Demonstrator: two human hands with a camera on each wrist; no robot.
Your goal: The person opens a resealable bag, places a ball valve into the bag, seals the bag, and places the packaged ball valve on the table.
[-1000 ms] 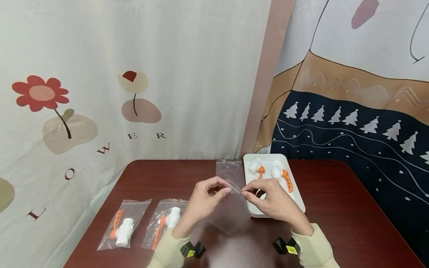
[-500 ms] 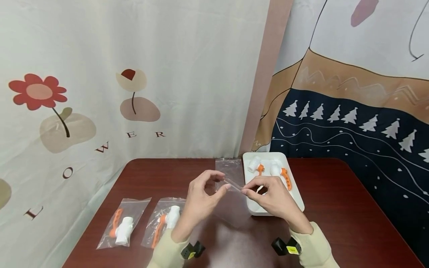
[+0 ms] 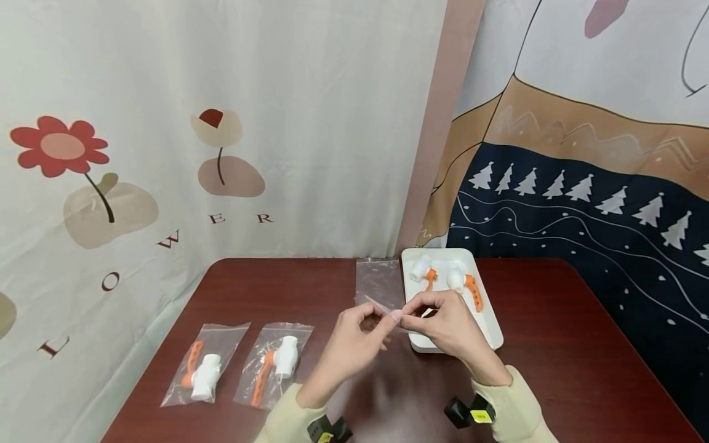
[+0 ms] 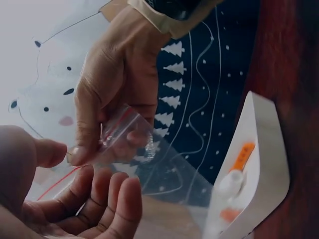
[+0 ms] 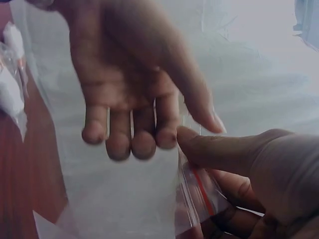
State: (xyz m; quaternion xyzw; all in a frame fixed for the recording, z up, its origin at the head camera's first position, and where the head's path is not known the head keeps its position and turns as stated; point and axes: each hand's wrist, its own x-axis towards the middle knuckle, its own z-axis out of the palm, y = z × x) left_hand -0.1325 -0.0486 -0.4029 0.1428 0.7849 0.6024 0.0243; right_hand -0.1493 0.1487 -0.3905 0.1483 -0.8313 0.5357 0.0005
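A clear zip-lock bag with a red line along its seal hangs between my two hands over the middle of the table. My right hand pinches its top edge between thumb and fingers; the seal shows below that thumb in the right wrist view. My left hand has come close to the right fingertips. Its thumb and fingers stand apart on either side of the bag's edge, with a gap visible in both wrist views. Whether the left thumb touches the bag is hard to tell.
A white tray at the back right holds white pipe fittings with orange handles. Another flat clear bag lies left of it. Two filled bags, one nearer the edge and one beside it, lie at the left.
My left hand first pinched the bag's edge, then spread its thumb and fingers and shifted right toward the right hand. The right hand keeps its pinch in nearly the same place.
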